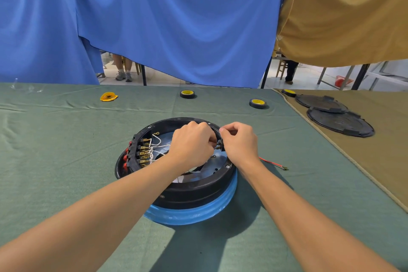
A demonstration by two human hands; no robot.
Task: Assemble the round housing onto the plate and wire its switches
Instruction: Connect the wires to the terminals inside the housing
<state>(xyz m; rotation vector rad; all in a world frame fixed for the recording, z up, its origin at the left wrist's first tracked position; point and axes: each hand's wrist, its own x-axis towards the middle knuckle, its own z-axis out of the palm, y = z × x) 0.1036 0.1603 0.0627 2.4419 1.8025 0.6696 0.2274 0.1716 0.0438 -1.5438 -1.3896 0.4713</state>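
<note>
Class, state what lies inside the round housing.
White wires and brass terminals line its left wall, over a shiny plate. The left hand and right hand pinch a connector at the right wall, mostly hiding it.

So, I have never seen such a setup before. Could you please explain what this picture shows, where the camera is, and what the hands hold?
There is no machine here. A person works with bare hands, and the one camera sits on the person's head, looking forward and down. On the green cloth stands a round black housing on a blue-wrapped plate. At its left wall sit switches with brass terminals and white wires. The left hand and the right hand meet at the right inner wall and pinch a small black part; the fingers hide what it is. A red wire lies to the right. Farther back lie rolls of tape, a yellow scrap and, on a brown cloth, black round covers.
</note>
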